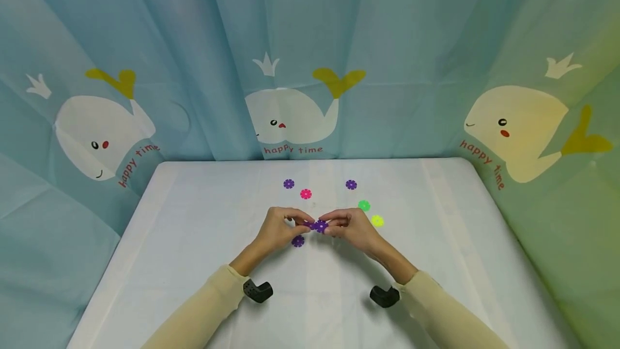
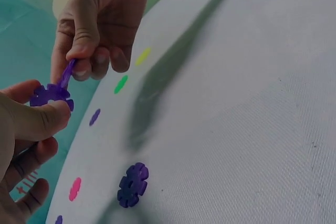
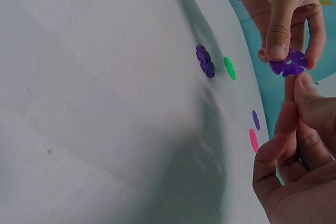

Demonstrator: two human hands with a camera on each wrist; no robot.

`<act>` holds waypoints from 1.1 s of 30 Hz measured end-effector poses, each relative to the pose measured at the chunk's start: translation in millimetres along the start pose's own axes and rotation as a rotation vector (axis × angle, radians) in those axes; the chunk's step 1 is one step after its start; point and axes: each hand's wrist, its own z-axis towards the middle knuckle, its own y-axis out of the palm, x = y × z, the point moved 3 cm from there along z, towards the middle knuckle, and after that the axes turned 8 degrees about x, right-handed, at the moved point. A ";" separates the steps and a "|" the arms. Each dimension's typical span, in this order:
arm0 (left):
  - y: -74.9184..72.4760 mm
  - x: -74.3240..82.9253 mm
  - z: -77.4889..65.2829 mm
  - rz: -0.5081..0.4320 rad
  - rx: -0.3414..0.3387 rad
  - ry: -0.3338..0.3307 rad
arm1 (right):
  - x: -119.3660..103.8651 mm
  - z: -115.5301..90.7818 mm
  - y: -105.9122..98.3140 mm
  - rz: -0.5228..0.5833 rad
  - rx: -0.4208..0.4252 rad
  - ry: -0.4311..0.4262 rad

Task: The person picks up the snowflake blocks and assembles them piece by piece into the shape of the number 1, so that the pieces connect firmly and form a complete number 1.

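My left hand pinches a purple flower-shaped disc between thumb and fingers. Opposite it, my right hand grips a second purple flower-shaped disc by its edge. The two discs meet at their rims, set at an angle to each other, above the table. Fingertips cover part of both. Just below the left hand in the head view, another purple disc lies flat. Past the hands lie a pink disc, a green disc and a yellow disc.
Two more purple discs, one at the back left and one at the back right, rest on the white table. A further green disc shows in the right wrist view. Behind the table hangs a blue whale-print curtain.
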 end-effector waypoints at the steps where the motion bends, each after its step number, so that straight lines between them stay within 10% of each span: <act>1: 0.1 -0.3 0.1 0.003 -0.001 0.003 | -0.3 0.4 0.7 -0.007 0.003 -0.004; 33: 1.3 -14.1 -6.5 -0.033 -0.009 -0.048 | 10.2 6.3 10.5 0.052 -0.027 0.043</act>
